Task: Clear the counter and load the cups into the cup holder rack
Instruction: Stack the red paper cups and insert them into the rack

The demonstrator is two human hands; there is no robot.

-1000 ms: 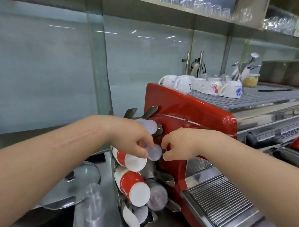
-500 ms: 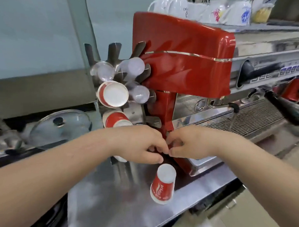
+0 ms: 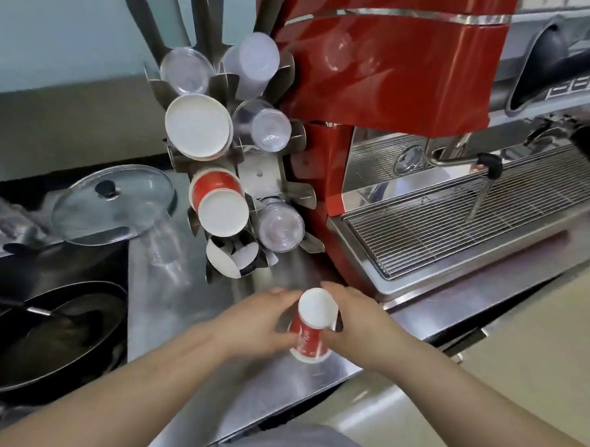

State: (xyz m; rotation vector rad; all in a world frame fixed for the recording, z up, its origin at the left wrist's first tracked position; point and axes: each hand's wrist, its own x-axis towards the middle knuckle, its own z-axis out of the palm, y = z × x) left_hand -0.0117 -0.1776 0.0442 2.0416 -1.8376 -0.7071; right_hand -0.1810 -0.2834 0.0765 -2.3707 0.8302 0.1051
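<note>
A red paper cup (image 3: 311,328) stands upside down on the steel counter (image 3: 193,347), its white base facing me. My left hand (image 3: 262,323) grips its left side and my right hand (image 3: 353,324) grips its right side. Just behind them the metal cup holder rack (image 3: 265,174) stands beside the red machine. Its slots hold red paper cups (image 3: 218,206) and clear plastic cups (image 3: 269,127), bases outward.
A red espresso machine (image 3: 394,75) with a wire drip tray (image 3: 456,223) fills the right. On the left are a glass pot lid (image 3: 113,203), a dark pan (image 3: 48,334) and clear plastic cups (image 3: 165,248) lying on the counter. The counter's front edge runs just below my hands.
My view tipped down from the rack to the counter. Both hands dropped from the rack's clear cups to the upside-down red cup and closed round it.
</note>
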